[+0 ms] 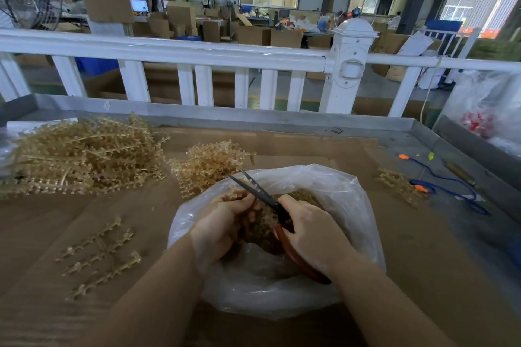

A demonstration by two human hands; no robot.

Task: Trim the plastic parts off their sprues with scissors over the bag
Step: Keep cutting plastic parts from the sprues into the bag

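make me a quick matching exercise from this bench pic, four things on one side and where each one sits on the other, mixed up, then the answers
Things:
1. scissors
2. clear plastic bag
3. big heap of untrimmed sprues
4. blue cord with orange ends

Places:
A. far left of the bench
B. gripped in the right hand, blades open
C. right side of the bench, near the edge
D. centre, under both hands, with the left hand holding a sprue over it

Pairs: 1-B, 2-D, 3-A, 4-C

Amber sprues (84,155), red-handled scissors (282,220)
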